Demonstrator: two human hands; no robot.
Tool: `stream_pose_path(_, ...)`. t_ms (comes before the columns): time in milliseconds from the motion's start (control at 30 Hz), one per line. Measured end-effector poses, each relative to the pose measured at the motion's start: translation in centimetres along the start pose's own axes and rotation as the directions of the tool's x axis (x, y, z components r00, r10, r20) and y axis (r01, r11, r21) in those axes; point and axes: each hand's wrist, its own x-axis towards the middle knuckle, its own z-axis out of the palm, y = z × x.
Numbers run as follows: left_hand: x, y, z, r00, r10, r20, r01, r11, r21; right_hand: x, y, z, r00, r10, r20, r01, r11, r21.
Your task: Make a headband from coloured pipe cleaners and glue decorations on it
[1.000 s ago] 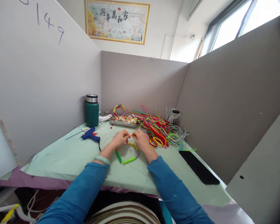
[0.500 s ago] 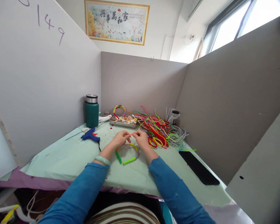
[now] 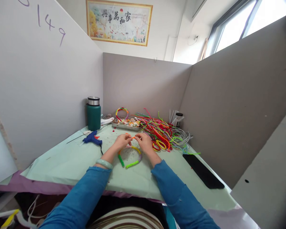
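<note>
Between the fingertips of both hands is a short orange pipe cleaner [image 3: 133, 137], mostly covered by the fingers. My left hand [image 3: 122, 142] pinches it from the left; my right hand [image 3: 144, 142] pinches it from the right. Just below the hands, a headband wrapped in coloured pipe cleaners [image 3: 132, 164] lies on the table, its two green ends towards me. Yellow, pink and purple stretches make up its arch, partly hidden behind the hands.
A pile of pipe cleaners [image 3: 157, 128] spreads behind my right hand. A metal tray [image 3: 128, 127] of small pieces stands at the back, near a finished-looking headband [image 3: 117, 115]. Left are a blue glue gun [image 3: 92, 138] and a green bottle [image 3: 93, 117]; right, a black flat object [image 3: 203, 171].
The fingers have shifted slightly around the orange pipe cleaner, and a bit of orange now shows above my left fingers. The headband on the table has stayed put.
</note>
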Motion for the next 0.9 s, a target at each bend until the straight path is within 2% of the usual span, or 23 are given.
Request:
stream_pose_path(200,0.1,0.0,0.0,0.997,0.073,-0.033,-0.067,0.987,0.146,-0.9,-0.9,-0.6,0.993,-0.099,0.061,0.112,0.952,-0.285)
stream_pose_path(467,0.2,-0.8,0.4,0.991,0.11,-0.076,-0.081,0.946,0.313,-1.1,-1.1,-0.8,0.982,-0.148,0.116,0.182,0.909,-0.376)
stream_pose_path(600,0.4,-0.9,0.4,0.99,0.117,-0.082,-0.088,0.951,0.296,-1.0,-1.1,-0.6,0.984,-0.125,0.126,0.161,0.927,-0.339)
stream_pose_path(733,0.6,-1.0,0.3,0.988,0.107,-0.108,-0.083,0.975,0.207,-0.5,-0.4,-0.3,0.995,-0.054,0.078,0.072,0.968,-0.24)
stream_pose_path(900,0.4,-0.6,0.2,0.991,0.089,-0.102,-0.071,0.983,0.171,0.2,0.3,0.1,0.995,0.103,-0.013,-0.103,0.994,0.022)
